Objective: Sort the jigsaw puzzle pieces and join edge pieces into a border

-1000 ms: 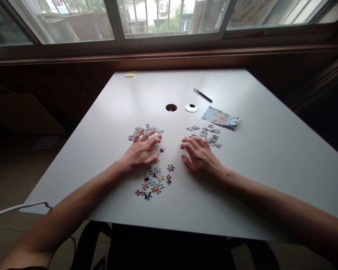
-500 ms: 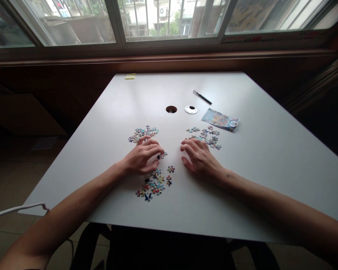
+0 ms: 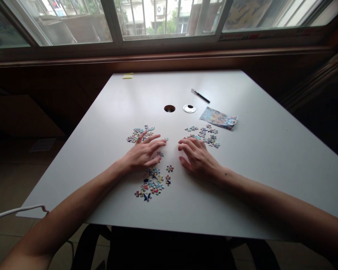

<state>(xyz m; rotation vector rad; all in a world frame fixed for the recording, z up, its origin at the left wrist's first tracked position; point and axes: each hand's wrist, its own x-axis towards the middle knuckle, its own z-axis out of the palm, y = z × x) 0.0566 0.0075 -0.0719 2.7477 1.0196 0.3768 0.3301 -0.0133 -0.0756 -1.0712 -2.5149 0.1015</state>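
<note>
My left hand is spread over the table between two groups of jigsaw pieces. One group lies beyond its fingers, partly covered by them; the other group lies nearer to me. A light blue jigsaw piece shows at the tip of its forefinger, and another piece sits under the fingers. My right hand rests with loosely curved, parted fingers, holding nothing that I can see. Just past it lies a third group of jigsaw pieces, partly hidden by the hand.
A printed picture sheet and a black pen lie at the back right of the white table. A round cable hole and its loose cover are near the middle. A white cable crosses the left edge.
My left hand has opened its fingers and reached slightly forward. A light blue piece now shows at its forefinger tip. My right hand keeps its pose; the view has shifted slightly.
</note>
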